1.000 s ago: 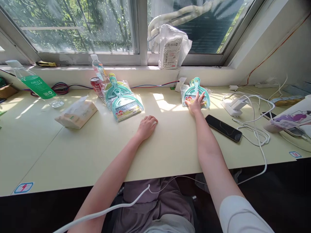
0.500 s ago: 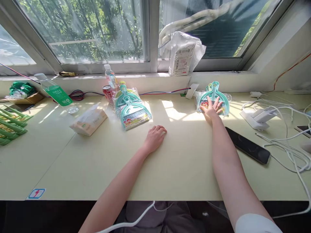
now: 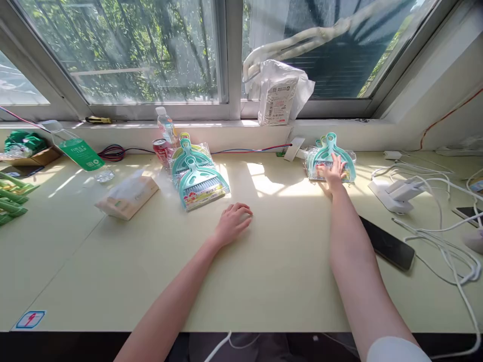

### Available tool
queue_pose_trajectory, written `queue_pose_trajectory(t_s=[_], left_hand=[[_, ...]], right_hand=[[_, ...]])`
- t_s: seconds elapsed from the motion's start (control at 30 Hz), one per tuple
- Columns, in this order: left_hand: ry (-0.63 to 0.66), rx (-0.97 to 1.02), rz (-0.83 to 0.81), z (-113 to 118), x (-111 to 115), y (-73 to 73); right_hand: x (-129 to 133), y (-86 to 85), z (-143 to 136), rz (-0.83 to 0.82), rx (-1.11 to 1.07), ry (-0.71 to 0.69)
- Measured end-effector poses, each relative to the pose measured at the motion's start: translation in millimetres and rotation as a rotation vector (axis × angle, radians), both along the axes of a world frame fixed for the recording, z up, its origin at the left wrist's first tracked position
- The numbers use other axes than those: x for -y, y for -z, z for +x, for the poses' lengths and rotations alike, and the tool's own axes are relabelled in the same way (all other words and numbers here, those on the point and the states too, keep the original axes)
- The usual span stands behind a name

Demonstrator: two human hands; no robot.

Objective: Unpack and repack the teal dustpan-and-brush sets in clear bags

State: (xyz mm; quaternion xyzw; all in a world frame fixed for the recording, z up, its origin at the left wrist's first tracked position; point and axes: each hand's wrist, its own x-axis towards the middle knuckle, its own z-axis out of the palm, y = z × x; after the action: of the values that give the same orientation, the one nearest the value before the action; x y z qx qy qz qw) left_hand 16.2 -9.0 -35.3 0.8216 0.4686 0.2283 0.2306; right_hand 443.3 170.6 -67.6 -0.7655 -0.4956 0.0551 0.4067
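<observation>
My right hand (image 3: 332, 172) reaches to the back right, its fingers apart over the front of a teal dustpan and brush set (image 3: 349, 160) in clear plastic. More such sets are stacked behind that one, with a yellow-green handle showing. Whether the palm presses on the wrap is hard to see. My left hand (image 3: 233, 221) rests on the table (image 3: 279, 271), fingers loosely bent and a little apart, holding nothing. Just beyond it to the left lies another pile of wrapped dustpan and brush sets (image 3: 204, 185), teal handles pointing toward the window.
A tissue pack (image 3: 128, 196), a tilted green-labelled bottle (image 3: 81, 153), a red can (image 3: 161, 150) and a small bottle (image 3: 166, 125) stand left. On the right are a black phone (image 3: 390, 244), a white charger (image 3: 396, 193) and tangled white cables (image 3: 449, 241). A bagged box (image 3: 279, 100) sits on the sill.
My right hand's fingers have drawn closer together over the dustpan set. My left hand's fingers have spread slightly. The view has tilted up and shifted a little to the right.
</observation>
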Motion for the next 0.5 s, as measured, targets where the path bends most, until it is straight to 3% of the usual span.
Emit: queue_pose_trajectory(t_s=[0.23,0.3,0.4,0.5], left_hand=[[0.003,0.047,-0.012,1,-3,3.7],[-0.066,0.072,0.025,3,-3,2.7],[-0.373,0.105,0.174,-2,-2,-6.2],[-0.701,0.085,0.268,-20,-4,-18.0]], right_hand=[[14,-10.6,-27,0.166,0.013,0.24],[21,-18.0,-33,0.177,0.022,0.313],[30,-37.8,-42,0.255,0.028,0.402],[44,-66.1,-58,0.384,0.101,0.377]])
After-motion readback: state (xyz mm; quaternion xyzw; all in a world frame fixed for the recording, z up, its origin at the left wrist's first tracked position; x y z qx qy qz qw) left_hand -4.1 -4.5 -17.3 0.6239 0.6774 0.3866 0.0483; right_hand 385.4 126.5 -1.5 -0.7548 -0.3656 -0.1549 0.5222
